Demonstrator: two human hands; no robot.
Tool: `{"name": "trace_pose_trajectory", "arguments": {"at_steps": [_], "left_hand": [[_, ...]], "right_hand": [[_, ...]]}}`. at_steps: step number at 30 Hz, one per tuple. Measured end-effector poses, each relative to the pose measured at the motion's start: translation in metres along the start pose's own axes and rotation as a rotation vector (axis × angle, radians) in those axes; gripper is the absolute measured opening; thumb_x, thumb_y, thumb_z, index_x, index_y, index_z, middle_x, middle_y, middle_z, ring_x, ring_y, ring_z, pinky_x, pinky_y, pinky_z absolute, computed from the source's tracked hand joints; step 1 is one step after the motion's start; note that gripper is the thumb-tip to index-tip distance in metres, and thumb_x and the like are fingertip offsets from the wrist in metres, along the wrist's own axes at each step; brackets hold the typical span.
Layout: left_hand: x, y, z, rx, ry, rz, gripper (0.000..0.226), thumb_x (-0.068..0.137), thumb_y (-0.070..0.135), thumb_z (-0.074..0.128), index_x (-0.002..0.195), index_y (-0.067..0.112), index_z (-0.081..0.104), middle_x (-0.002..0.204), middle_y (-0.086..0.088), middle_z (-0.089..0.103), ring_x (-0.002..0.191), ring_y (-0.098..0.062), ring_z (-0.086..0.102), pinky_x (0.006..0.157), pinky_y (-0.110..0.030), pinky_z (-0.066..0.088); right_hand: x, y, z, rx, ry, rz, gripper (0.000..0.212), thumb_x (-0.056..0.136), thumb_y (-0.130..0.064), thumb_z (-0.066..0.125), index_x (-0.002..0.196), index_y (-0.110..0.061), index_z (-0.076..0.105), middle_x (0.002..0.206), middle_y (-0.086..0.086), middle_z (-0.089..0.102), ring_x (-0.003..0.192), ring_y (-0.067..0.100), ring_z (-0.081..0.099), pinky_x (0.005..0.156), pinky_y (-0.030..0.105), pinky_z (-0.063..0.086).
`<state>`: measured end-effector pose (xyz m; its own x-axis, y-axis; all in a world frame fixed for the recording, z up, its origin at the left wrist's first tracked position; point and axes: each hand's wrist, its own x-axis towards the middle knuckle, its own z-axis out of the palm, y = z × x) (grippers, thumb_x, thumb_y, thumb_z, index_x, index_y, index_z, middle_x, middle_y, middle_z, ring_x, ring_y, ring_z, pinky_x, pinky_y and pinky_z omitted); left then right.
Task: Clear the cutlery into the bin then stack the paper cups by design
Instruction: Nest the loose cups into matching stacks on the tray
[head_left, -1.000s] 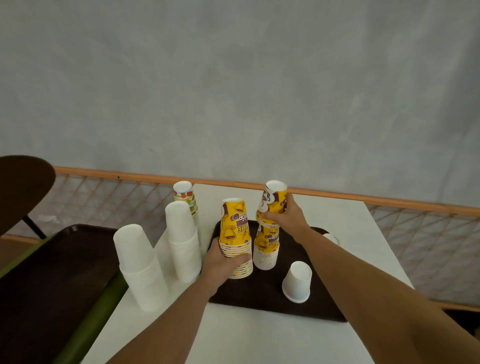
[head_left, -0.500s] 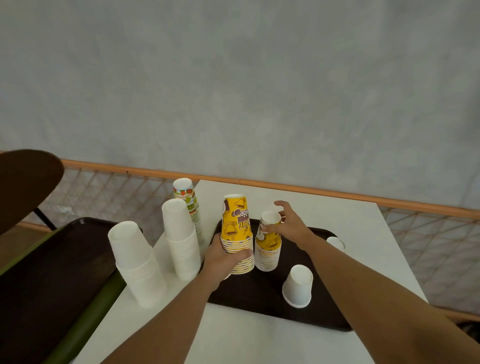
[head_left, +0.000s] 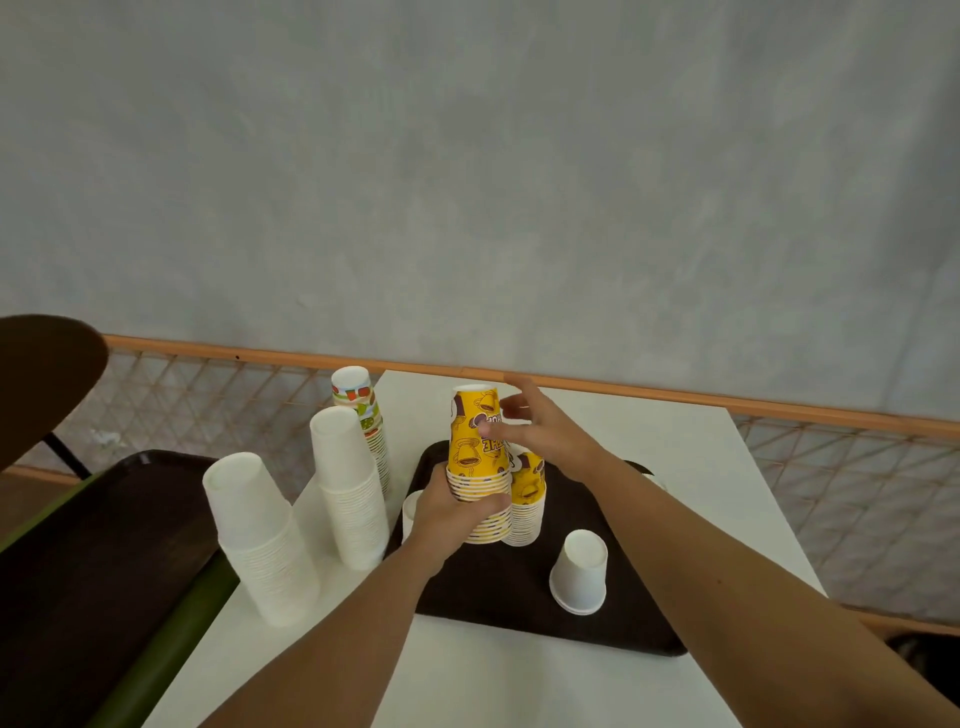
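Stacking of yellow-print cups is under way: left hand is gripping the taller yellow stack low on its rims, on the brown tray. Right hand is hovering by its top, fingers spread, holding nothing. Shorter yellow stack is sitting just beside it. Merging the two likely comes next and needs straight alignment.

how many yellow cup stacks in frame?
2. The tall stack is gripped by the left hand; the short stack stands just right of it on the tray, partly hidden behind it. The arms could hide more.
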<state>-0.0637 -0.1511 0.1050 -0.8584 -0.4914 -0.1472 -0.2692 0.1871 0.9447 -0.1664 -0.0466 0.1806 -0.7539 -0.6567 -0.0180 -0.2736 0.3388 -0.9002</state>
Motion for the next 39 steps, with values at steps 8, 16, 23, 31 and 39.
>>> {"name": "trace_pose_trajectory", "arguments": {"at_steps": [8, 16, 23, 31, 39], "left_hand": [[-0.002, 0.002, 0.0, 0.021, 0.002, 0.016, 0.076, 0.066, 0.031, 0.083, 0.13, 0.022, 0.043, 0.12, 0.003, 0.06, 0.109, -0.017, 0.058, 0.096, -0.036, 0.049], [-0.005, 0.008, -0.001, 0.046, -0.016, 0.032, 0.078, 0.068, 0.033, 0.081, 0.133, 0.021, 0.04, 0.123, 0.001, 0.057, 0.114, -0.019, 0.055, 0.099, -0.036, 0.046], [-0.008, 0.008, -0.001, 0.066, -0.033, 0.03, 0.082, 0.065, 0.033, 0.083, 0.133, 0.021, 0.039, 0.125, 0.001, 0.057, 0.115, -0.02, 0.055, 0.1, -0.038, 0.046], [-0.012, -0.003, -0.003, 0.057, -0.047, 0.014, 0.076, 0.068, 0.029, 0.082, 0.131, 0.019, 0.041, 0.127, -0.001, 0.057, 0.113, -0.019, 0.056, 0.099, -0.036, 0.047], [-0.013, -0.004, -0.004, 0.056, 0.012, 0.009, 0.077, 0.073, 0.028, 0.078, 0.136, 0.019, 0.036, 0.132, -0.002, 0.053, 0.118, -0.02, 0.053, 0.097, -0.034, 0.045]], "right_hand": [[-0.009, 0.002, 0.012, 0.009, -0.143, 0.082, 0.082, 0.076, -0.026, 0.077, 0.141, -0.022, 0.028, 0.131, 0.002, 0.055, 0.11, 0.017, 0.056, 0.095, 0.034, 0.046], [-0.011, 0.0, 0.011, 0.051, -0.123, 0.075, 0.073, 0.075, -0.022, 0.078, 0.133, -0.022, 0.034, 0.121, -0.003, 0.057, 0.109, 0.017, 0.058, 0.095, 0.034, 0.047], [-0.008, -0.001, 0.007, 0.138, -0.055, 0.038, 0.073, 0.074, -0.019, 0.078, 0.133, -0.02, 0.035, 0.124, 0.002, 0.059, 0.108, 0.02, 0.061, 0.09, 0.034, 0.052], [0.004, -0.016, -0.012, 0.272, 0.133, -0.046, 0.061, 0.073, -0.011, 0.078, 0.12, -0.02, 0.039, 0.108, -0.003, 0.062, 0.098, 0.015, 0.063, 0.078, 0.025, 0.051], [0.014, 0.004, -0.025, 0.263, 0.393, -0.046, 0.066, 0.072, -0.013, 0.079, 0.124, -0.015, 0.038, 0.11, -0.001, 0.057, 0.101, 0.02, 0.06, 0.088, 0.034, 0.05]]}}
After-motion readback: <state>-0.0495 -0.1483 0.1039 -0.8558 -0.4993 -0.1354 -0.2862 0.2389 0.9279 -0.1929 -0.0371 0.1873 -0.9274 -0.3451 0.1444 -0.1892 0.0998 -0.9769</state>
